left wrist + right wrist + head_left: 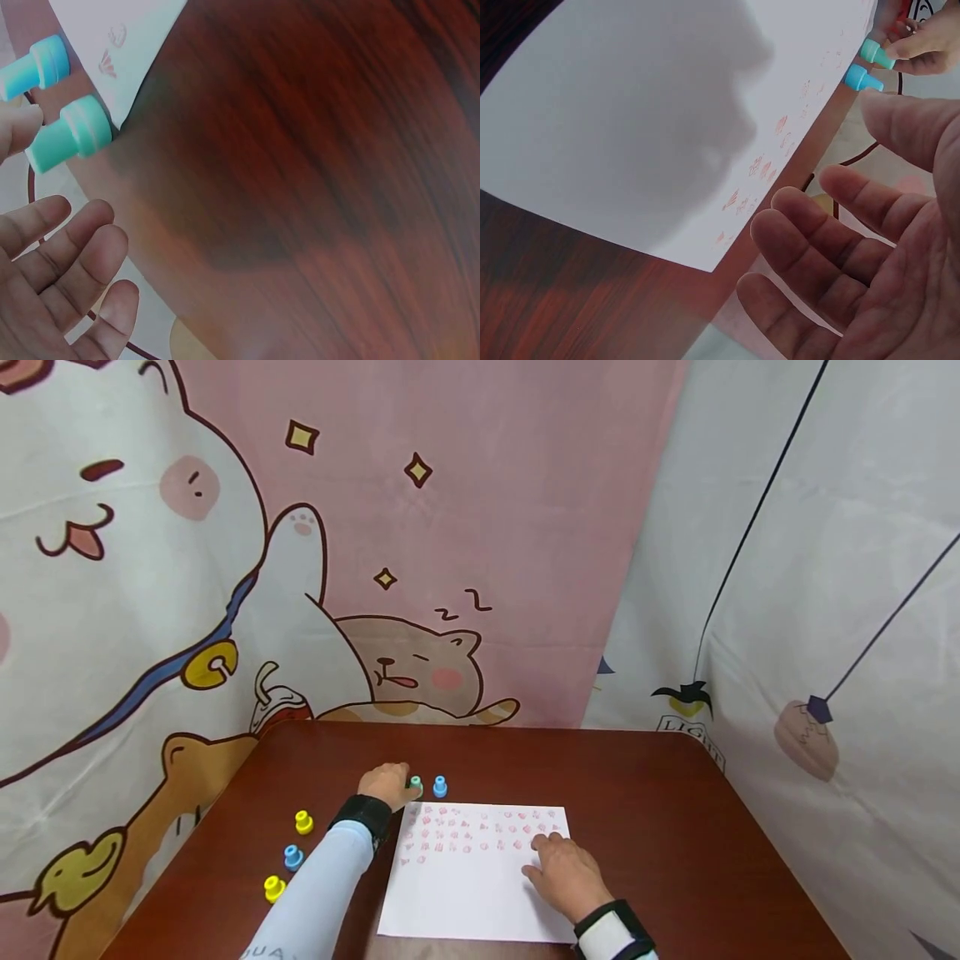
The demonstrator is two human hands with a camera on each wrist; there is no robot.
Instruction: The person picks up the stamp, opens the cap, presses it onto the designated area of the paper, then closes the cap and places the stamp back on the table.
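Note:
My left hand (388, 786) is at the far left corner of a white sheet of paper (480, 897), beside a mint-green toy stamp (416, 787). In the left wrist view, its thumb is right at the narrow handle of the green stamp (71, 131), and the other fingers lie apart from it, loosely bent. A blue stamp (440, 787) stands just to the right of the green one. My right hand (566, 875) is over the right side of the paper, fingers spread and relaxed, holding nothing. Rows of small pink prints cover the paper's far half.
Left of my left forearm stand a yellow stamp (303, 822), another blue stamp (293, 857) and a second yellow stamp (274, 888). Everything sits on a reddish-brown wooden table (675, 827). A cartoon-printed cloth (525, 527) hangs behind the table.

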